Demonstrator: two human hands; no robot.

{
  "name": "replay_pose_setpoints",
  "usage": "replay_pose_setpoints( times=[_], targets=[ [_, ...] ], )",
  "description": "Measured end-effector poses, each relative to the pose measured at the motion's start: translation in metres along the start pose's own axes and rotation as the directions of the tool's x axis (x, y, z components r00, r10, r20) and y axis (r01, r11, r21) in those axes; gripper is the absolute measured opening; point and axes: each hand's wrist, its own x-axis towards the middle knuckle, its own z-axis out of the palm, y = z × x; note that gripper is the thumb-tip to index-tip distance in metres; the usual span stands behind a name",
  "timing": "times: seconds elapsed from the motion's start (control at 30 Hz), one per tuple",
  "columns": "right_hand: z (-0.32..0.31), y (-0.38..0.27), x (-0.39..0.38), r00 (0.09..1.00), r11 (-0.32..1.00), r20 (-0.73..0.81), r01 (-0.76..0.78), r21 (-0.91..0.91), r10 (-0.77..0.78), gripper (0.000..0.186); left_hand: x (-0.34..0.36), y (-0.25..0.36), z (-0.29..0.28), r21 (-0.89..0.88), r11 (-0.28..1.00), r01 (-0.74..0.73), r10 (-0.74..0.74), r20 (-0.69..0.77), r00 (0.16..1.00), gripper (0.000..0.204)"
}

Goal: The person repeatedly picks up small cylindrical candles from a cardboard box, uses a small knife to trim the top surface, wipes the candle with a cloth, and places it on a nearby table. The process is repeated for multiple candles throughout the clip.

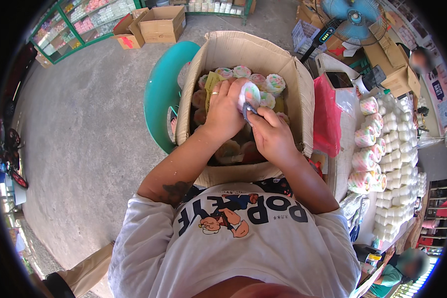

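Holding a pastel cup [251,93] above an open box [303,99], the left hand [225,109] curls closed around its left side, round end tilted rightward; the right hand [272,131] pinches a dark cloth [248,112] against its near edge.

Both arms reach far and inward, elbows bent, so the 2 hands work close together. The left hand [224,110], back upward, curls its fingers in a grip; the right hand [273,130] pinches, slightly nearer. The left forearm [184,156] bears 1 dark tattoo [176,192] near the elbow.
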Motion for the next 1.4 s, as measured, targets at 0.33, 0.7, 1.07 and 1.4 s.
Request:
replay_pose_setpoints(
  times=[0.33,0.7,1.07,1.4],
  targets=[
    [0.001,0.009,0.026,0.973,0.941,-0.030,-0.212,0.263,0.228,0.023,-0.001,-0.001,0.000,0.034,0.999,-0.004,0.003,0.033,0.999,0.069],
    [0.001,-0.004,0.004,0.998,0.998,0.007,-0.060,-0.025,0.060,0.038,-0.002,-0.002,0.003,0.040,0.999,0.024,-0.025,0.046,0.999,0.068],
    [0.009,0.002,0.017,0.987,0.982,-0.017,-0.155,0.112,0.158,0.038,-0.001,0.001,0.001,0.041,0.999,0.004,-0.006,0.030,1.000,0.066],
    [-0.007,0.043,0.020,0.944,0.947,-0.109,-0.301,0.115,0.313,0.032,0.004,-0.001,0.001,-0.153,0.988,-0.032,0.030,-0.018,0.999,0.069]
  ],
)
